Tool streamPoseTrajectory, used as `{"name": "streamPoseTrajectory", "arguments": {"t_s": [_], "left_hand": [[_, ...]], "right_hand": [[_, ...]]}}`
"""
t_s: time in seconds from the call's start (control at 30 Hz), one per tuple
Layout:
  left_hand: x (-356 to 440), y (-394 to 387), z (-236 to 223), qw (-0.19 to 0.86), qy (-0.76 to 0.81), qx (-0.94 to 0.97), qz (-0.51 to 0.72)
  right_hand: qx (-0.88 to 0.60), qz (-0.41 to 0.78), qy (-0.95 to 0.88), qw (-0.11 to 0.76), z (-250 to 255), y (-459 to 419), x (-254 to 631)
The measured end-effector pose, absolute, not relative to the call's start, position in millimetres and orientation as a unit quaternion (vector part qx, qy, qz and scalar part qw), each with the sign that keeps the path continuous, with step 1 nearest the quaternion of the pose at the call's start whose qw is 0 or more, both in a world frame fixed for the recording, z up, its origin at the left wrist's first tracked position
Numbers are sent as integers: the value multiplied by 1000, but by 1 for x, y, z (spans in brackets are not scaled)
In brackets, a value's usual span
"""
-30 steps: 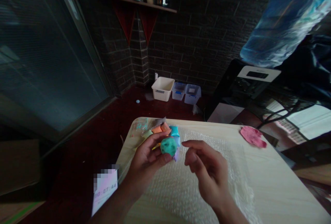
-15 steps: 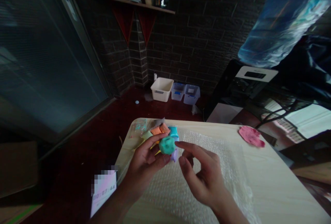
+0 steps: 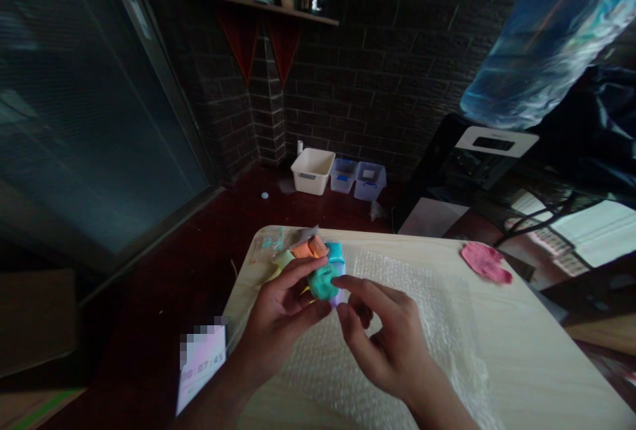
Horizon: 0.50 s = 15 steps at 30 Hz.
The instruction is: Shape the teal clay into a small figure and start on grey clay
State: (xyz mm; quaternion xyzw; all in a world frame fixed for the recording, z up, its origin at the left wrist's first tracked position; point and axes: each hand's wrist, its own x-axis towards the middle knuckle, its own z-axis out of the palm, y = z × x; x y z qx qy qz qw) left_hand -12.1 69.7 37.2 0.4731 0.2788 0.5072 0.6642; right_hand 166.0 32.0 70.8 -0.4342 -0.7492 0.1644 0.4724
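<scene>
A lumpy ball of green modelling clay (image 3: 322,283) is held up between the thumb and fingers of my left hand (image 3: 277,309). My right hand (image 3: 390,330) comes in from the right, index fingertip touching the ball's right side. Its thumb is apart from the index finger, the other fingers are curled, and nothing is gripped in it. Just behind the ball lie soft coloured packets, among them an orange packet (image 3: 318,245) and a turquoise packet (image 3: 335,252). A purple piece below the ball is partly hidden by my hands.
Bubble wrap (image 3: 368,364) covers the middle of the pale wooden table (image 3: 541,364). Flattened pink clay (image 3: 485,262) lies near the far right edge. A phone with a running timer (image 3: 203,370) stands at the left edge. Bins (image 3: 312,181) sit on the floor beyond.
My right hand has moved left, bringing its index finger from beside the ball onto it. My left hand still holds the green clay, whose dented surface now faces differently.
</scene>
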Motion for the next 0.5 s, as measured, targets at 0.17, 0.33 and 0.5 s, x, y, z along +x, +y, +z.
{"name": "streamPoseTrajectory", "arguments": {"t_s": [0.17,0.33,0.5], "left_hand": [[-12,69,37,666,277,483,497],[-11,67,37,665,277,487,493],[-12,67,37,672,289,479,485]], "right_hand": [[-442,168,-751,460,72,30,166],[-449,165,-753,452,73,29,166],[-457,168,-752,444,74,30,165]]}}
